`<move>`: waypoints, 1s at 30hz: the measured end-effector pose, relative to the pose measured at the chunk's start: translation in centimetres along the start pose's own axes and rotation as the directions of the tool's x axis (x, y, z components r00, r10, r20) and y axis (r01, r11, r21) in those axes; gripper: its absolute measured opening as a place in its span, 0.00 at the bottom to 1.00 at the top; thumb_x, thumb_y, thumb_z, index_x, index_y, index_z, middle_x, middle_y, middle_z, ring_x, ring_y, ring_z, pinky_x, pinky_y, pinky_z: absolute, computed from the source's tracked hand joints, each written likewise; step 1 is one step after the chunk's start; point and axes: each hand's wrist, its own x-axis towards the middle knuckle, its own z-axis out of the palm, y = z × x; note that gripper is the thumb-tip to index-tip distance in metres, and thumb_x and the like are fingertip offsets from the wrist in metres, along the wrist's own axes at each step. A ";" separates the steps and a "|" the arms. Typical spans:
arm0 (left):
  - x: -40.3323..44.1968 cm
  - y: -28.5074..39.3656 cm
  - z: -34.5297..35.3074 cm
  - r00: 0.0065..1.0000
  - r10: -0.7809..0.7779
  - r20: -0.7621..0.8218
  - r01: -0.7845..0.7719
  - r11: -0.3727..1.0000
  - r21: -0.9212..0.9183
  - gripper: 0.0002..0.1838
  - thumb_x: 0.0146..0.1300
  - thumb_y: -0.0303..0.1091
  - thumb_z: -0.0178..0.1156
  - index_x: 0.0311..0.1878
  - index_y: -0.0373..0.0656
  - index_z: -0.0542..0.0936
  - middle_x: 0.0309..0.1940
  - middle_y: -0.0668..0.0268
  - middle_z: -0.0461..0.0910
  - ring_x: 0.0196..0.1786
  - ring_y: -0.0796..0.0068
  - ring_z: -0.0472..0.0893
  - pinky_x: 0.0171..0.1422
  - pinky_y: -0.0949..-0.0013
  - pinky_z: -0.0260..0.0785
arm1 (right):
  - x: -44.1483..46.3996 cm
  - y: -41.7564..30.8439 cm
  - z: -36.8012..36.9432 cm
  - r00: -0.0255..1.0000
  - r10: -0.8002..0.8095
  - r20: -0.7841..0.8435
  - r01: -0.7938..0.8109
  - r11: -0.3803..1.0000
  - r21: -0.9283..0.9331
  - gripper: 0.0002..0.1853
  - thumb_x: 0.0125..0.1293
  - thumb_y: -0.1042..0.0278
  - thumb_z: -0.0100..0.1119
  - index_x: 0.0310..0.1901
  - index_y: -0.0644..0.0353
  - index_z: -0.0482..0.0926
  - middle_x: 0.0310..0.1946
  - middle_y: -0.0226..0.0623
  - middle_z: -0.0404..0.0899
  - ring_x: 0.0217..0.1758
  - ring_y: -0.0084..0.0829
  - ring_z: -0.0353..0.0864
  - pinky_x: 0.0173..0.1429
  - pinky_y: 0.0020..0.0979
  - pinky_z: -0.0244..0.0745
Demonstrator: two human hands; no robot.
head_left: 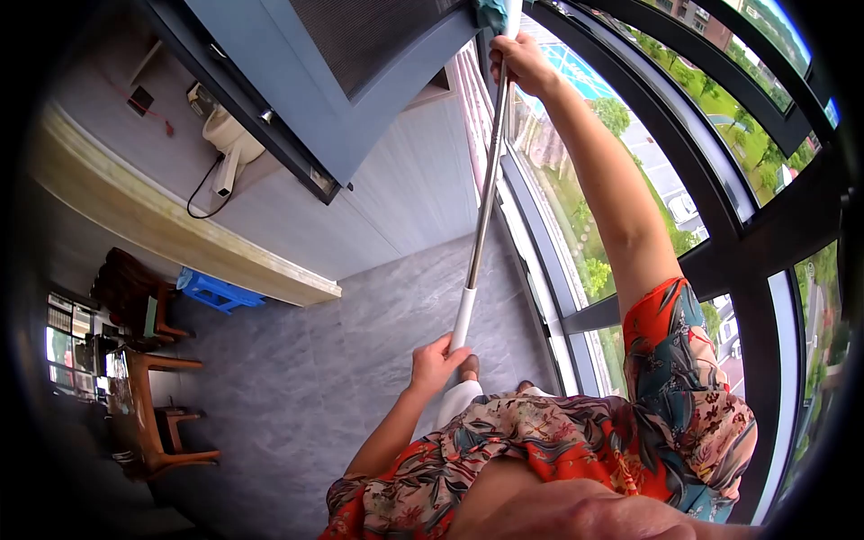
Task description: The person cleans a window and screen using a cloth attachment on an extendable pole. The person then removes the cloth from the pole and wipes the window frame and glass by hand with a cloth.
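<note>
The pole [487, 202] runs on a slant from the top centre of the frame to just below its middle, its metal tube ending in a white handle [463, 319] at the lower end and a white part at the upper end. My left hand [436, 364], low in the centre of the frame, has its fingers curled around the bottom of that handle. My right hand [526, 65], at the top centre, reaches up on an outstretched arm, and I have its fingers wrapped around the pole just below the blue-green cloth [492, 14].

That cloth sits against the top edge of the frame, beside the corner of a blue-grey panel [346, 117] with a dark mesh inset. On the right, tall dark window frames [749, 243] curve past my arm, with greenery and parked cars beyond the glass.

Grey flooring [270, 387] spreads across the lower middle, my shoes showing near my left hand. A blue stool [216, 290] stands at the left, above wooden furniture [148, 396], and a cream-coloured appliance [231, 135] with a black cord lies at the upper left.
</note>
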 end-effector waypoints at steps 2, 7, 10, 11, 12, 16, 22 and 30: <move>0.2 1.5 -0.9 0.981 0.055 0.188 -0.064 0.997 0.042 0.17 0.54 0.33 0.65 0.47 0.38 0.79 0.26 0.73 0.79 0.27 0.87 0.74 0.30 0.81 0.67 | -1.1 0.6 -1.1 0.996 0.072 0.051 -0.085 0.939 0.334 0.06 0.59 0.72 0.47 0.26 0.59 0.65 0.14 0.27 0.60 0.12 0.21 0.61 0.15 0.24 0.61; 0.7 -0.9 -6.2 0.981 0.131 -0.143 -0.139 0.989 -0.051 0.21 0.50 0.37 0.68 0.48 0.42 0.78 0.37 0.64 0.80 0.36 0.78 0.78 0.36 0.76 0.69 | -6.8 5.1 -5.8 0.852 -0.023 0.523 -0.407 0.600 0.689 0.06 0.59 0.73 0.45 0.25 0.56 0.64 0.09 0.21 0.50 0.08 0.17 0.50 0.13 0.22 0.52; 2.8 4.1 -12.1 0.886 0.290 -0.363 -0.309 0.951 0.005 0.30 0.50 0.33 0.67 0.57 0.36 0.70 0.49 0.58 0.74 0.47 0.72 0.75 0.41 0.73 0.70 | -10.4 6.4 -6.3 0.844 0.029 0.536 -0.425 0.646 0.634 0.03 0.60 0.74 0.44 0.36 0.56 0.68 0.10 0.20 0.51 0.07 0.16 0.51 0.12 0.23 0.52; 3.7 5.8 -13.6 0.842 0.342 -0.418 -0.371 0.928 0.012 0.33 0.50 0.32 0.67 0.60 0.35 0.67 0.55 0.57 0.71 0.51 0.70 0.73 0.44 0.71 0.69 | -11.2 7.1 -6.5 0.835 0.023 0.549 -0.425 0.660 0.620 0.03 0.60 0.74 0.45 0.35 0.56 0.68 0.10 0.20 0.51 0.07 0.16 0.51 0.12 0.22 0.51; 4.3 8.2 -14.9 0.803 0.409 -0.434 -0.429 0.902 0.058 0.34 0.51 0.31 0.66 0.62 0.35 0.64 0.57 0.57 0.68 0.53 0.68 0.71 0.48 0.69 0.68 | -12.0 7.7 -6.8 0.845 0.063 0.531 -0.421 0.692 0.587 0.03 0.60 0.75 0.46 0.35 0.56 0.68 0.10 0.20 0.51 0.07 0.16 0.51 0.12 0.22 0.50; 6.9 15.0 -17.5 0.619 0.623 -0.479 -0.665 0.740 0.103 0.36 0.54 0.31 0.64 0.64 0.37 0.58 0.58 0.57 0.65 0.57 0.65 0.68 0.56 0.64 0.62 | -16.7 9.0 -7.0 0.842 0.256 0.474 -0.486 0.741 0.463 0.04 0.58 0.77 0.46 0.34 0.55 0.66 0.10 0.20 0.51 0.07 0.15 0.50 0.12 0.21 0.47; 9.9 17.3 -15.5 0.719 0.553 -0.421 -0.684 0.669 -0.291 0.26 0.62 0.27 0.55 0.62 0.37 0.59 0.52 0.60 0.69 0.54 0.59 0.74 0.51 0.67 0.68 | -24.7 10.0 -8.3 0.756 0.526 0.390 -0.631 0.744 0.219 0.06 0.54 0.78 0.50 0.32 0.57 0.65 0.09 0.21 0.51 0.07 0.15 0.51 0.12 0.19 0.45; 7.1 19.9 -6.3 0.618 0.666 -0.418 -0.770 0.620 -0.150 0.27 0.55 0.15 0.53 0.60 0.33 0.60 0.53 0.58 0.67 0.53 0.64 0.72 0.56 0.63 0.67 | -39.3 13.6 -12.1 0.629 0.726 0.277 -0.760 0.650 0.023 0.03 0.53 0.74 0.57 0.28 0.55 0.74 0.11 0.19 0.60 0.10 0.12 0.56 0.12 0.18 0.47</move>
